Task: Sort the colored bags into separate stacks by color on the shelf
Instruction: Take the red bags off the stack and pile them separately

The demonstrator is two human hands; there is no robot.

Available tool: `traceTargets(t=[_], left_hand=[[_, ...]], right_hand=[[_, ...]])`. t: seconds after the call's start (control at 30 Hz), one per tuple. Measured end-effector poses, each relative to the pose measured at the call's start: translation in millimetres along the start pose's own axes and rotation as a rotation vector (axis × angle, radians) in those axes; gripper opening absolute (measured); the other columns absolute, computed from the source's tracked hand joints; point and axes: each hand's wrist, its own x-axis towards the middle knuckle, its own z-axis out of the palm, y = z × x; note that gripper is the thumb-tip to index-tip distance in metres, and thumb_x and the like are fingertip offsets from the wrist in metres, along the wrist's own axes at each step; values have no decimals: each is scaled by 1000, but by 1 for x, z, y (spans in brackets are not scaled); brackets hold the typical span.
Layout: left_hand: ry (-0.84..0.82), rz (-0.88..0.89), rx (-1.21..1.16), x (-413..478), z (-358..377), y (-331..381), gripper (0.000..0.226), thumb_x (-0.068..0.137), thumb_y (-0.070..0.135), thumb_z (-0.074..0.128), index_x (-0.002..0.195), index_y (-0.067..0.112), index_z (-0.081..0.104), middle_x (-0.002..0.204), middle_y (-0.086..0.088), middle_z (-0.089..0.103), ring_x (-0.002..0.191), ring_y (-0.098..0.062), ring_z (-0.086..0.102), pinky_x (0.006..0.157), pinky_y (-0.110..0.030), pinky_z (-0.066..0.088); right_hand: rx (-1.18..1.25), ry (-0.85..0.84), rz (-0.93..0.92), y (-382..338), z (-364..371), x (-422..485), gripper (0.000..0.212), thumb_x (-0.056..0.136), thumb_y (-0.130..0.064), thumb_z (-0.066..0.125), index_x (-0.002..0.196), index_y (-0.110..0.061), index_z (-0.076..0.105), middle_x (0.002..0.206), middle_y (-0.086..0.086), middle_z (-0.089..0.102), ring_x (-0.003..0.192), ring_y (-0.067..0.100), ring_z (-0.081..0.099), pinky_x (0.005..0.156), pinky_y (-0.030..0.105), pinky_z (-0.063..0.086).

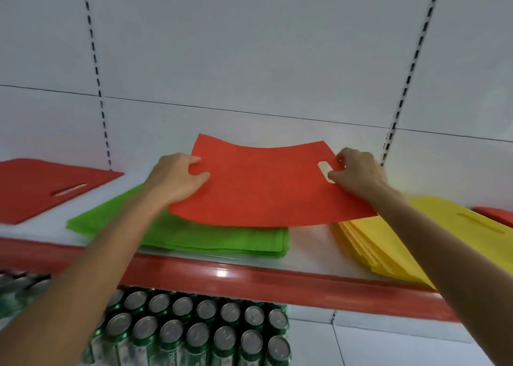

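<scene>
Both hands, left hand (177,179) and right hand (358,173), pinch the red bag (263,185) (light, floppy) at its edges.

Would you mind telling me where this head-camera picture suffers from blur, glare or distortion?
Head view: motion blur smears the cans at far left; a glare spot sits on the red shelf edge; wide-angle distortion bows the slotted uprights; the held red bag looks fairly sharp.
</scene>
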Motion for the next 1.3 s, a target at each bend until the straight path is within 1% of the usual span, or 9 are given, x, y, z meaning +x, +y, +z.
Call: traceTargets(t=[0.23,0.33,0.5,0.67,0.8,0.97,1.1,1.2,1.3], left_hand=[[21,-36,6,36,-51,-125,48,87,31,60,132,16,52,137,-9,50,123,-26,48,102,-32,36],[-23,-6,16,47,-70,-183,47,87,30,60,131,17,54,137,-9,51,122,-26,49,102,-31,35],[-118,12,55,66,-119,-275,45,87,31,60,130,18,55,137,-8,51,124,-26,48,102,-30,34],[-129,38,-4,82,-152,-329,46,87,30,61,130,15,54,136,-9,52,124,-26,48,104,-31,33],[-122,2,-18,79,-167,-365,46,87,29,61,130,13,54,136,-10,51,127,-27,46,105,-30,32],[-125,-88,30,71,-195,-424,46,87,30,61,130,13,55,136,-12,51,125,-28,47,102,-33,34],[-159,-157,95,65,-208,-463,46,88,31,60,130,14,55,135,-13,51,125,-31,46,100,-34,37],[-184,-179,113,63,-213,-484,46,88,31,60,130,15,54,135,-12,52,125,-29,46,98,-33,38],[-216,-187,117,68,-218,-497,47,88,32,59,132,17,52,139,-10,48,131,-28,39,102,-35,35]], right_hand=[[-17,37,-55,-127,49,0,37,87,-37,56,111,-9,58,109,12,61,100,33,56,73,32,37],[-27,54,-16,-178,77,-17,39,86,-39,56,112,-10,58,111,12,61,103,34,56,77,34,39],[-101,40,-1,-269,108,-39,43,88,-45,52,112,-9,57,109,12,62,99,34,57,73,33,37],[-233,-16,-12,-343,105,-43,42,87,-38,55,118,-11,54,113,14,59,103,35,57,75,34,39],[-228,-25,-27,-386,118,-48,40,88,-35,55,118,-10,53,114,14,59,104,35,56,75,33,38],[-158,-71,-60,-434,159,-63,37,91,-42,49,105,-8,52,110,14,60,100,34,57,71,33,35],[-169,-115,-106,-465,188,-77,39,92,-43,48,110,-8,51,115,15,60,105,34,57,77,36,43],[-187,-171,-119,-480,202,-84,41,87,-39,55,114,-8,49,120,15,57,110,32,56,80,35,43],[-187,-195,-114,-489,211,-85,39,89,-37,52,114,-7,51,120,15,57,110,33,56,80,35,43]])
